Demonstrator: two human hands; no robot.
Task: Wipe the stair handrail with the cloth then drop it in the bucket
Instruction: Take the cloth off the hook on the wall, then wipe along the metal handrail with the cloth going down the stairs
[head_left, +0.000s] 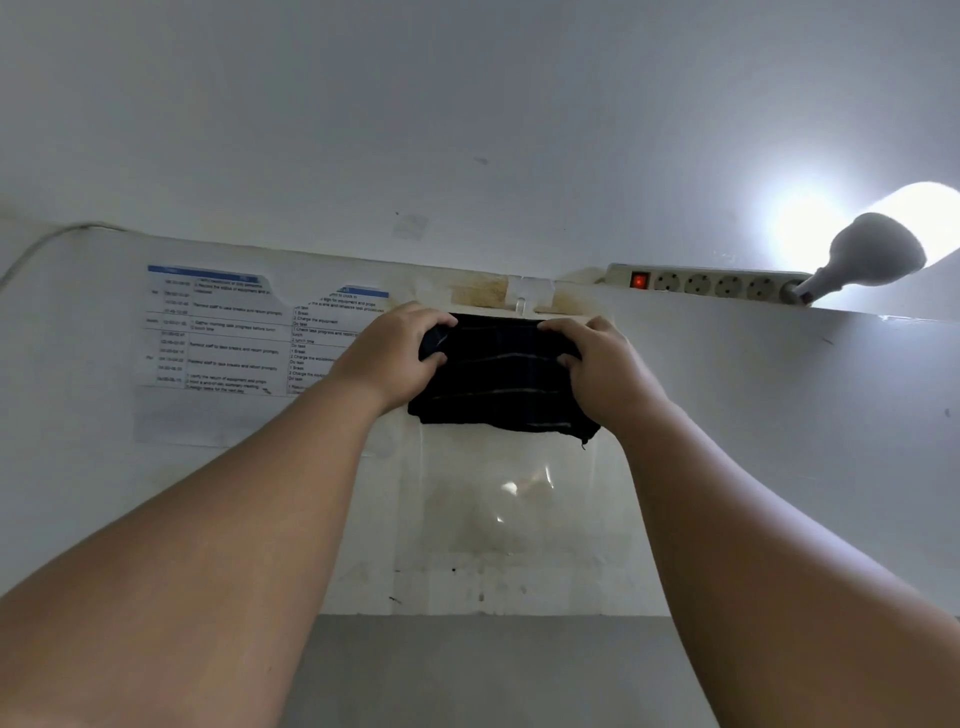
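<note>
The left hand (392, 356) and right hand (597, 364) each gripped an upper corner of the dark, thin-striped fabric cloth (498, 387), held spread just below a clear plastic wall hook (522, 301) (lower edge hanging loose); bunching it firmly seemed wise before wiping.

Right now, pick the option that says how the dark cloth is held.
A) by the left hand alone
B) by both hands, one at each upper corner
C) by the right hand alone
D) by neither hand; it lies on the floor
B: the left hand and the right hand each pinch an upper corner of the dark cloth, which hangs spread between them in front of the wall.
</note>
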